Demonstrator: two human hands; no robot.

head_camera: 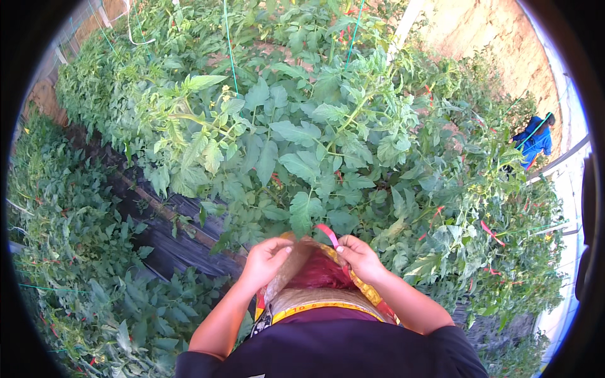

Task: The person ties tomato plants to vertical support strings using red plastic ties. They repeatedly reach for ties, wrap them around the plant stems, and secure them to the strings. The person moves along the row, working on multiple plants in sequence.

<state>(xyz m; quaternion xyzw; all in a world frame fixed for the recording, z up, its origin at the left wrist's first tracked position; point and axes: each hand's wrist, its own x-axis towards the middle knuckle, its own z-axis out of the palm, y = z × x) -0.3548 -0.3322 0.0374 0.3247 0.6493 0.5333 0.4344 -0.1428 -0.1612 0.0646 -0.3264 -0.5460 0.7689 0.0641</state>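
Note:
A pink-red plastic strip (329,234) is pinched between the thumb and fingers of my right hand (360,259), its free end curling up to the left. My left hand (265,261) is level with it, thumb and forefinger close together; whether anything thin is between them cannot be told. Below and between both hands, an open woven pouch (326,297) with a yellow printed edge hangs at my waist. A bundle of dark red strips (326,270) lies inside it. Just beyond my hands stands a leafy tomato plant (302,165), one leaf reaching down to the pouch's far rim.
Green strings (230,47) hang among the plants. Several red ties (491,232) mark stems at the right. Black plastic film (182,248) covers the ground at the left. A person in blue (534,138) is far right, near an earthen wall (491,33).

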